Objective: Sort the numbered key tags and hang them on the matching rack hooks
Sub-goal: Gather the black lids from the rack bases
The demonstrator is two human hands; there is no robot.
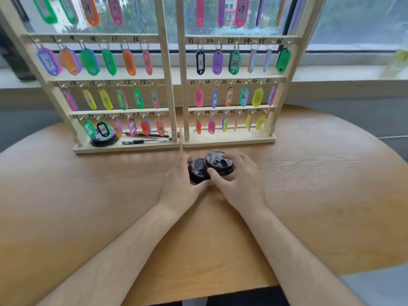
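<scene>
Gripping two black lids (217, 164), left hand (182, 182) fingers curled round one, right hand (239, 182) fingers round other

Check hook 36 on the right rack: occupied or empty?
Occupied: a green tag hangs from hook 36 at the row's right end.

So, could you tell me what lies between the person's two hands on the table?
In the head view, two black lids: the left hand holds the nearer lid, the right hand grips the farther lid, which overlaps it.
</scene>
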